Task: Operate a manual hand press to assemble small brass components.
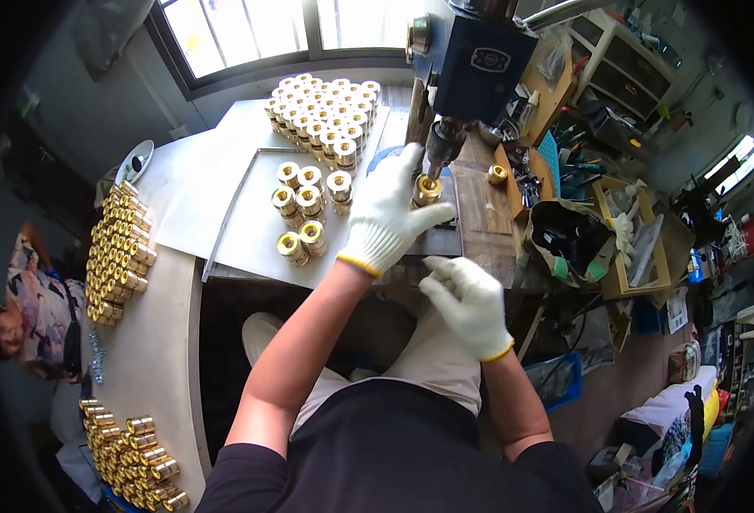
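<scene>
My left hand point(387, 214), in a white knit glove, grips a brass fitting point(427, 190) that sits under the chuck point(442, 144) of a blue drill press point(479, 61). My right hand point(471, 301), also gloved, hovers lower by the front edge of the bench, fingers loosely curled, holding nothing that I can see. Several loose brass fittings point(308, 209) stand on the metal sheet point(253, 235) just left of my left hand.
A stacked block of brass fittings point(324, 111) stands at the back near the window. More fittings lie in rows on the left table point(118, 252) and lower left point(133, 462). A single fitting point(497, 173) rests right of the press. Another person point(30, 312) sits far left. Cluttered boxes point(638, 244) stand right.
</scene>
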Available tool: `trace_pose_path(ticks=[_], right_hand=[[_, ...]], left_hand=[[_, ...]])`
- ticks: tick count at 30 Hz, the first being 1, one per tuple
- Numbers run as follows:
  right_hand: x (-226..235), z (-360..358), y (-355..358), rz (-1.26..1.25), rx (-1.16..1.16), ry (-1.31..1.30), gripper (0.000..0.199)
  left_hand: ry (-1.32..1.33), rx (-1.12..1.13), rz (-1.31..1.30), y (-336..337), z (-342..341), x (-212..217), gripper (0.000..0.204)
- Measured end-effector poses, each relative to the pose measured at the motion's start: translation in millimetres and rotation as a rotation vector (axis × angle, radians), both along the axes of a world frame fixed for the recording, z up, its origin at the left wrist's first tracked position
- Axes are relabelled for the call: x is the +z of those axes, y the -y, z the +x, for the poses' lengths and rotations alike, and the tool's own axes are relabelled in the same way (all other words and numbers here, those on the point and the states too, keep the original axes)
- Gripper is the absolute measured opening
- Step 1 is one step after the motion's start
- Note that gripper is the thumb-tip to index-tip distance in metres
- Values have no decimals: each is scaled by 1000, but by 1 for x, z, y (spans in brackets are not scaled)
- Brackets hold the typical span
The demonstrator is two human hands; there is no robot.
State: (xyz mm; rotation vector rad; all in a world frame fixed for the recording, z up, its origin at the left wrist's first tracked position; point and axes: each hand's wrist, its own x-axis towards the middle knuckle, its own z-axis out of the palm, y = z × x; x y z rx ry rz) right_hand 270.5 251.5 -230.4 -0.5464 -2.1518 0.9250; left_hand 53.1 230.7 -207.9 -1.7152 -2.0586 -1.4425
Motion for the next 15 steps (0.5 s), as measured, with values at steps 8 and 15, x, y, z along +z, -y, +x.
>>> trace_pose_path(ticks=[8, 15], right_hand=[[226, 50, -113, 624, -146, -770, 21], [342, 85, -223, 723, -341, -275, 25]], left_hand=[[315, -127, -125, 147, 79, -83, 70], [221, -268, -182, 155, 96, -87, 62]])
